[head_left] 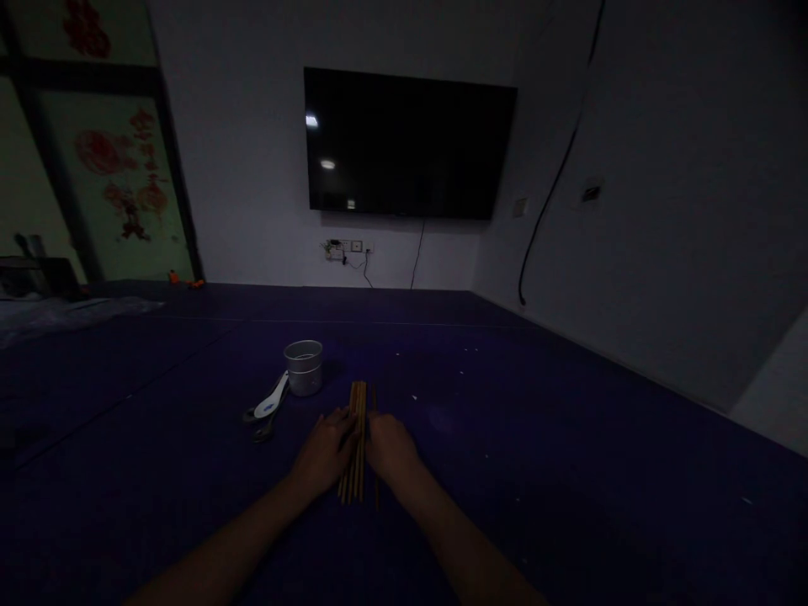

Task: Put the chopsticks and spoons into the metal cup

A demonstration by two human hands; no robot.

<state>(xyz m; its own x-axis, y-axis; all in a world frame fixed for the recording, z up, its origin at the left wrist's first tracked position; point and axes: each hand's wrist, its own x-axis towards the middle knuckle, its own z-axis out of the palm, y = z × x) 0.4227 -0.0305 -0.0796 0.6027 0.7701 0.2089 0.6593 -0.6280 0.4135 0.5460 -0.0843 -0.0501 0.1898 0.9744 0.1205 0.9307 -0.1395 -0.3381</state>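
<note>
A row of wooden chopsticks (pixel 358 484) lies side by side on the dark blue-purple surface (pixel 480 471), pointing away from me. My left hand (pixel 326 446) is against the row's left side, its fingers and thumb closed over the sticks. One single chopstick (pixel 377 492) lies slightly apart to the right of the row. My right hand (pixel 390 444) is over that stick's middle with its fingers curled in, and both stick ends show beyond the hand. The right fingertips are partly hidden, and the light is dim.
Left of the chopsticks stands a metal cup (pixel 305 370). Beside it lie a white spoon (pixel 271 400) and darker metal spoons (pixel 263 432). Small white bits dot the surface. A television (pixel 410 147) hangs on the far wall, and clear plastic sheeting (pixel 82 316) lies at far left.
</note>
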